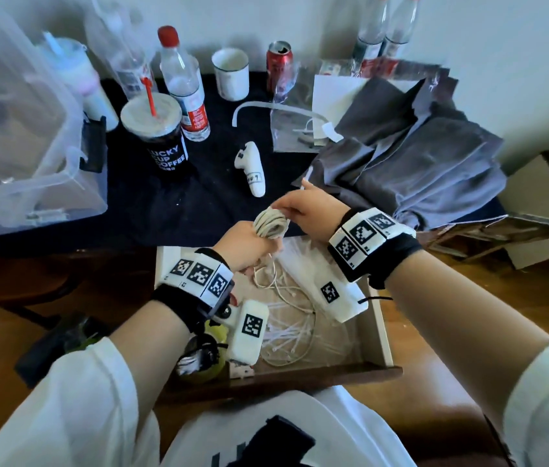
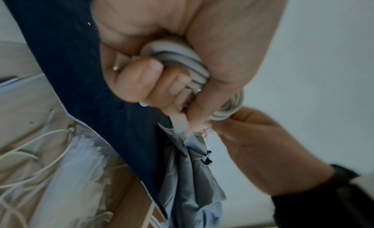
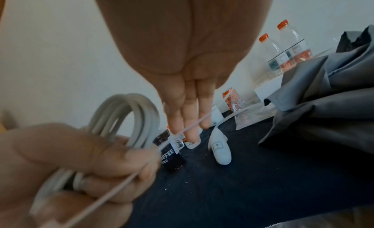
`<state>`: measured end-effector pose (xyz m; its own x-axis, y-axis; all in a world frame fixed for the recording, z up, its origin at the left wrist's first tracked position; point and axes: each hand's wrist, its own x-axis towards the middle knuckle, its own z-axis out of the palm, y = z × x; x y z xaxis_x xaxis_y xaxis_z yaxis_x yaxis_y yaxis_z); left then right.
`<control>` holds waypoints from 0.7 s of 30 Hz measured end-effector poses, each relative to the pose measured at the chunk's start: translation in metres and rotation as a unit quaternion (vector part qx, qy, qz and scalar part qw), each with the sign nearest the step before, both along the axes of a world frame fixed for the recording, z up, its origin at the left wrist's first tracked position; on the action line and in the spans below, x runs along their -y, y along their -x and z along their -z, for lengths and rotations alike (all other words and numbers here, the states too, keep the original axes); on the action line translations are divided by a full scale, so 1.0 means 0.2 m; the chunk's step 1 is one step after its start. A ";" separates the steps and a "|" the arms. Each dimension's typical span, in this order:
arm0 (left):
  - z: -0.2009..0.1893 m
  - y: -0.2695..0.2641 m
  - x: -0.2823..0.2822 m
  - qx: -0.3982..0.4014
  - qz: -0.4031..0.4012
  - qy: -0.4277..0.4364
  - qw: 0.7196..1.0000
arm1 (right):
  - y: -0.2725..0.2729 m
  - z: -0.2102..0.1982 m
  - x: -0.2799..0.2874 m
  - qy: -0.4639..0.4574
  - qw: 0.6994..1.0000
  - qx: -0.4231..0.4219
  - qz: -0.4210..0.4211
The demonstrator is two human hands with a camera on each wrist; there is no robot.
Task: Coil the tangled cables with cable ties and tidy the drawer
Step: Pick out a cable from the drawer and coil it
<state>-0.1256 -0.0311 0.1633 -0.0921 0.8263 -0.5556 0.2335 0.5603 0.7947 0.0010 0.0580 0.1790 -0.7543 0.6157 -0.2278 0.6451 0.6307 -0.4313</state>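
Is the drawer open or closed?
Open. The drawer is pulled out, and loose white cable and cable ties show inside.

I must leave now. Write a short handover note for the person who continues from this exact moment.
Left hand grips the coiled cable above the open drawer.
Right hand holds a thin white cable tie running past the coil; whether it is looped or fastened cannot be seen.
In the drawer: loose white cables and spare ties.
Done: one cable coiled.
Left: close this tie, coil the loose cables, tidy the drawer.
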 end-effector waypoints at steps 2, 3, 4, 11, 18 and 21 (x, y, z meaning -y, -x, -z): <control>-0.01 0.01 -0.01 0.013 -0.005 -0.003 1.000 | -0.01 -0.01 0.00 -0.031 0.997 0.070 -0.007; -0.01 0.02 -0.02 0.011 -0.004 -0.004 1.000 | -0.02 -0.01 0.00 -0.032 0.996 0.085 -0.005; -0.01 0.03 -0.02 0.008 -0.004 -0.008 1.000 | -0.03 0.00 0.01 -0.020 0.996 0.090 0.001; -0.01 0.05 -0.02 0.099 -0.087 -0.014 0.991 | -0.13 -0.01 0.01 0.043 0.995 -0.020 0.088; -0.10 0.10 0.00 0.262 -0.138 -0.021 0.955 | -0.14 -0.06 0.02 0.060 0.896 -0.334 0.287; -0.16 0.03 -0.01 0.266 -0.051 -0.030 0.962 | -0.10 -0.04 0.04 0.076 0.896 -0.328 0.289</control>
